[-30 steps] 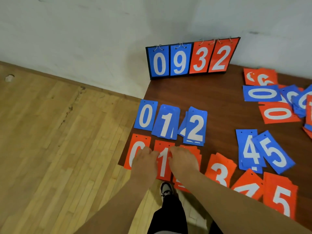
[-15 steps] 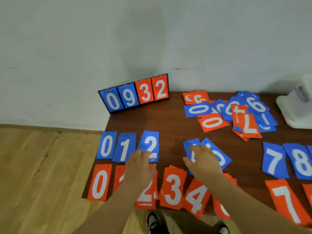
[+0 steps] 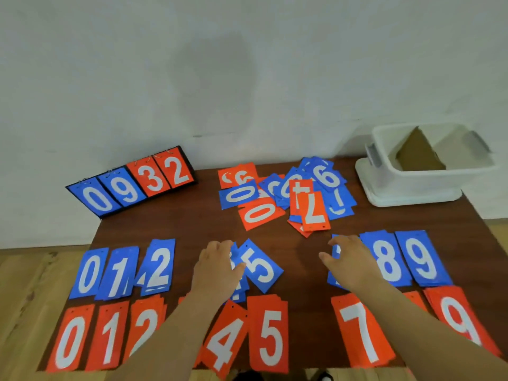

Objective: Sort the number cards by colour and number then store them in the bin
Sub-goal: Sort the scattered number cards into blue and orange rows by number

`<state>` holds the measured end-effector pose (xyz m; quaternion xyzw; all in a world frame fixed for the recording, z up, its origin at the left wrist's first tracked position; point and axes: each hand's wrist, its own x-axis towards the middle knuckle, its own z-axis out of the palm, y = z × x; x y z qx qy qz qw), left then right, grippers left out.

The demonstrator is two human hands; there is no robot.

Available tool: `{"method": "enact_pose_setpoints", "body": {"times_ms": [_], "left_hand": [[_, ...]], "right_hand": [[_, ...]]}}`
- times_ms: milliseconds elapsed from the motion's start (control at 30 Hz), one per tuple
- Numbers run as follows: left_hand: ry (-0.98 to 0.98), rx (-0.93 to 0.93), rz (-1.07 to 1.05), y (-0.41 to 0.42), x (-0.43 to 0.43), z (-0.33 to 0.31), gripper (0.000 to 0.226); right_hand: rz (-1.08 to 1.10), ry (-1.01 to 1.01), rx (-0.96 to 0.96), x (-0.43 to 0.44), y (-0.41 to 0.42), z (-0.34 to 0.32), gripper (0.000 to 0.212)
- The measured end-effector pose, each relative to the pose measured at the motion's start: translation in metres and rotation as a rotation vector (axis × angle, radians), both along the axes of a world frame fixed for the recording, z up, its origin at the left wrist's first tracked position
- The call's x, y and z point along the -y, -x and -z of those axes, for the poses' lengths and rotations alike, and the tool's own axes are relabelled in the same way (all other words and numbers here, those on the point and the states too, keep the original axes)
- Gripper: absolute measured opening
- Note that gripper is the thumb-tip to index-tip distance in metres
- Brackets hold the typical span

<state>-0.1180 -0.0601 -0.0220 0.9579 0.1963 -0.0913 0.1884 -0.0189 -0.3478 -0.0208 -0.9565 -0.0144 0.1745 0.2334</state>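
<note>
Left hand flat, fingers relaxed, on the blue 4 stack touching the skewed blue 5. Right hand spread flat on the blue stack beside the blue 8. Unsorted pile mid-table, bin back right. Risk: my palms drag and fan the stacks, mixing neighbouring numbers.

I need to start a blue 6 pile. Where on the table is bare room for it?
Bare wood lies between the blue 5 card and the right hand, and between the scoreboard and the blue 2 pile. The loose heap near the bin is crowded.
</note>
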Motion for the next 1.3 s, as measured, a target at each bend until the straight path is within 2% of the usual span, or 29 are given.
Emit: {"method": "enact_pose_setpoints", "body": {"times_ms": [300, 467, 600, 733, 833, 967, 1167, 1300], "left_hand": [[0.037, -0.078, -0.007, -0.110, -0.022, 0.023, 0.070], [0.023, -0.143, 0.076, -0.160, -0.029, 0.062, 0.073], [-0.017, -0.139, 0.108, -0.171, -0.029, 0.085, 0.076], [0.054, -0.092, 0.072, -0.169, -0.030, 0.094, 0.069], [0.053, -0.135, 0.035, -0.172, -0.030, 0.091, 0.074], [0.071, -0.149, -0.005, -0.177, -0.028, 0.086, 0.079], [0.336, 0.022, -0.097, -0.164, -0.018, 0.078, 0.061], [0.461, 0.151, -0.233, -0.152, -0.016, 0.047, 0.060]], "right_hand": [[0.107, -0.032, -0.096, -0.026, -0.091, 0.039, 0.054], [0.143, 0.096, -0.124, -0.057, -0.126, 0.069, 0.066], [0.208, 0.168, -0.151, -0.066, -0.136, 0.084, 0.068], [0.273, 0.106, -0.198, -0.062, -0.142, 0.090, 0.069], [0.295, 0.084, -0.217, -0.063, -0.144, 0.088, 0.068], [0.282, 0.054, -0.206, -0.064, -0.140, 0.085, 0.052], [0.249, -0.169, -0.121, -0.055, -0.127, 0.069, 0.037], [0.238, -0.326, -0.090, -0.043, -0.119, 0.041, 0.037]]}}
